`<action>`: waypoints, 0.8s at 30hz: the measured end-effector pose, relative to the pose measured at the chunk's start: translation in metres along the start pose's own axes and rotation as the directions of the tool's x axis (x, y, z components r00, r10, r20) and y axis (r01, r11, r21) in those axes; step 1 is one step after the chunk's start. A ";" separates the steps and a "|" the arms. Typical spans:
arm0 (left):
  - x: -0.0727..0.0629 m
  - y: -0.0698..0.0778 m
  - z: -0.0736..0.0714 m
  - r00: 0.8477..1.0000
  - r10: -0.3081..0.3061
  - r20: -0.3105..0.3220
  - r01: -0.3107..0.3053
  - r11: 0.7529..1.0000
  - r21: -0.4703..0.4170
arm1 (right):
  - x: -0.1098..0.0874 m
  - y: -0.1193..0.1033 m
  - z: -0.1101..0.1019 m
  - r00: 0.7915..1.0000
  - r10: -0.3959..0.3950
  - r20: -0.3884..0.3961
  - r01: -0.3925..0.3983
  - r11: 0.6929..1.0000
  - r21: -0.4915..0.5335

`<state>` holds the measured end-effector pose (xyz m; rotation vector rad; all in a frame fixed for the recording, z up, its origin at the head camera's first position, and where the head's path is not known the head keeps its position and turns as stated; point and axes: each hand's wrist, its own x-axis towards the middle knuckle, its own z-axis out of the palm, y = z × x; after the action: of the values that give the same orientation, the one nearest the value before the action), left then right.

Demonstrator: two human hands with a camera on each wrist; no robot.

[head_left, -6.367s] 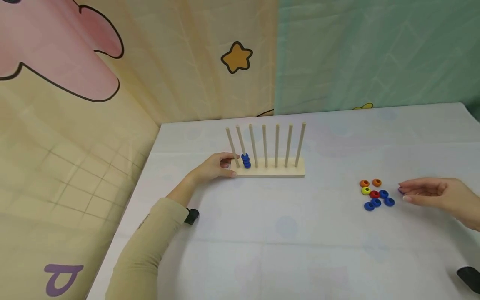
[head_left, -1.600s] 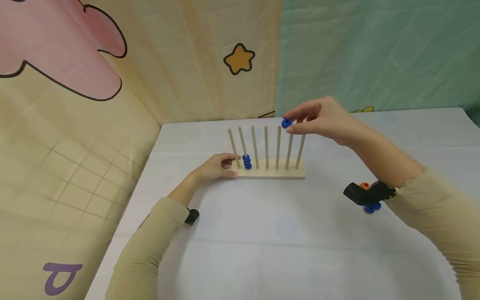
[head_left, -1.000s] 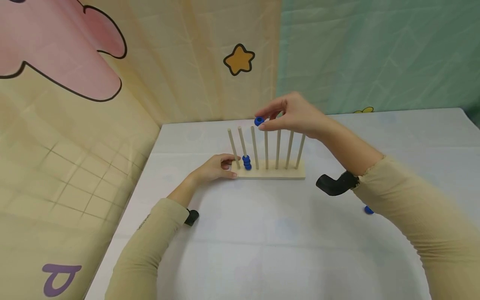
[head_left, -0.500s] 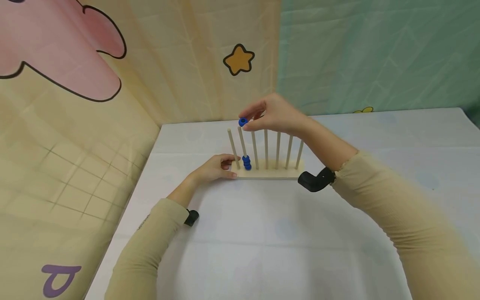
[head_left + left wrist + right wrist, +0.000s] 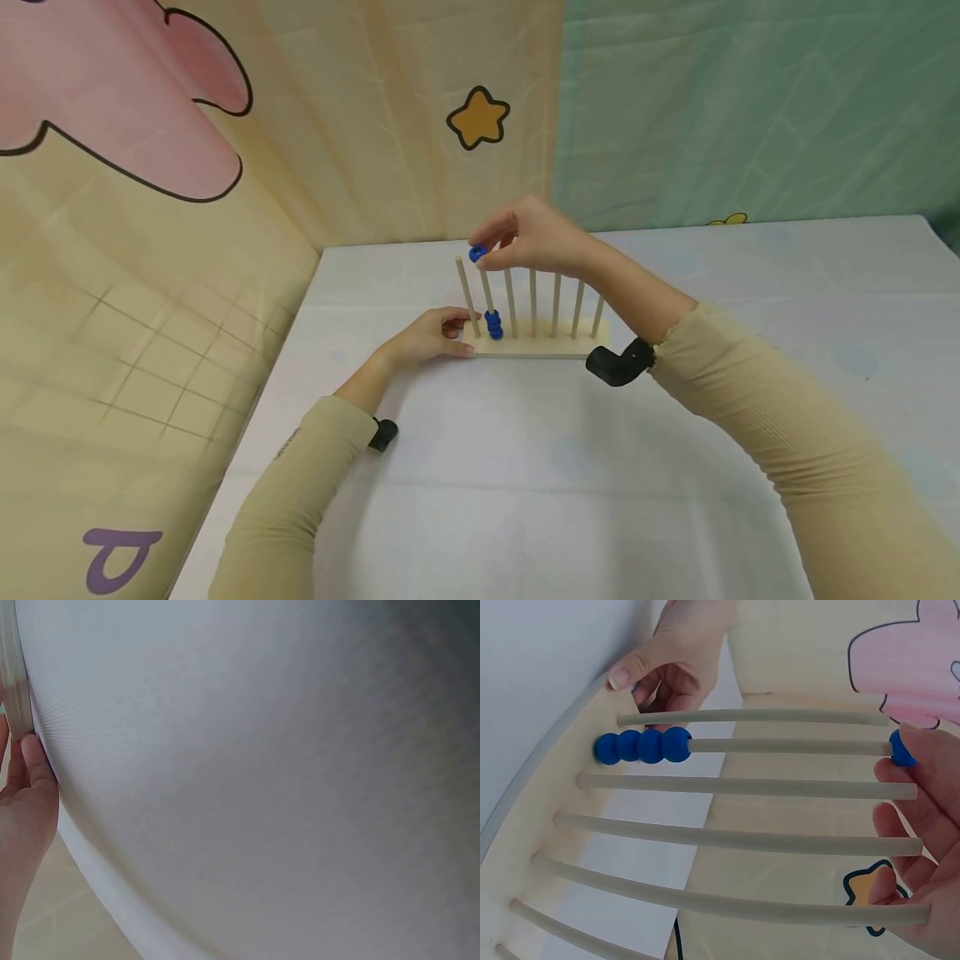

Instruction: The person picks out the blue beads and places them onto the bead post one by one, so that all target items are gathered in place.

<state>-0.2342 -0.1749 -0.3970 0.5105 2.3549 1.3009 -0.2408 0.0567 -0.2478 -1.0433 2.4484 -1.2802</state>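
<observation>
In the head view a pale wooden base carries a row of several upright pegs. My left hand holds its left end, thumb on the front edge and fingers behind; the left wrist view shows the same grip at the edge of the board. Above it, my right hand pinches a blue bead between thumb and fingertips at the top of the second peg from the left. In the right wrist view that held bead sits at the peg's tip. Several blue beads are stacked at the foot of the same peg.
A white cloth covers the table, with a printed curtain behind and to the left. The right sleeve crosses the table's right side, hiding the area where loose beads lay. Black devices are strapped at both wrists.
The right hand has come from the right side of the table with a blue bead, moving left over the pegs and slightly down onto the second peg's tip. The left hand stays put.
</observation>
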 end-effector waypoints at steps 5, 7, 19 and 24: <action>0.000 0.000 0.000 1.000 -0.008 -0.008 0.008 1.000 0.009 | 0.000 0.000 0.000 1.000 0.021 -0.003 -0.021 1.000 -0.020; 0.000 0.001 -0.001 1.000 -0.011 -0.008 0.012 1.000 0.012 | -0.001 0.000 0.000 0.999 0.032 -0.002 -0.032 0.999 -0.019; -0.001 0.002 0.000 0.999 -0.036 -0.006 0.036 0.999 0.023 | -0.011 0.002 -0.010 0.997 0.079 -0.027 -0.079 0.997 0.003; -0.002 0.002 0.000 1.000 -0.029 -0.007 0.029 0.999 0.018 | -0.024 -0.001 -0.023 0.996 0.068 -0.058 -0.066 0.997 0.034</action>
<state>-0.2323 -0.1747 -0.3955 0.4769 2.3728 1.2713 -0.2336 0.0873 -0.2366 -0.9201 2.4749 -1.3431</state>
